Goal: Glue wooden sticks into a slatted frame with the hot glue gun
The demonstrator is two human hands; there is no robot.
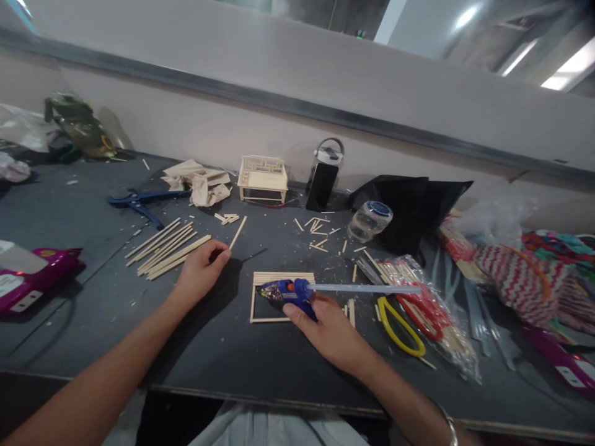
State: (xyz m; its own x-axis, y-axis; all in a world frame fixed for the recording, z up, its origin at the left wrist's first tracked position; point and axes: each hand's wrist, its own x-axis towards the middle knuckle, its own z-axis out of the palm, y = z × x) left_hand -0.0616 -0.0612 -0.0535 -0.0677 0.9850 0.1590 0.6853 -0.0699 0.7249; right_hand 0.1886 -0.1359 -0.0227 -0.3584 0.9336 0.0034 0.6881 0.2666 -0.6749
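My right hand [328, 328] is wrapped round a blue glue gun [290, 291] with a long clear glue stick [367, 288] sticking out to the right. The gun's nozzle points left over a small square frame of wooden sticks [274, 278] lying flat on the dark table [232, 347]. My left hand [201, 269] rests on the table left of the frame, fingers curled, fingertips near a loose stick [238, 233]. A bundle of long wooden sticks [165, 251] lies just left of that hand.
A small finished stick model [263, 178] stands at the back by crumpled paper [199, 183], a dark bottle [323, 176] and a tipped glass jar [369, 220]. Blue cutters [139, 201] lie back left. Yellow and red scissors [409, 316] on a stick packet lie right.
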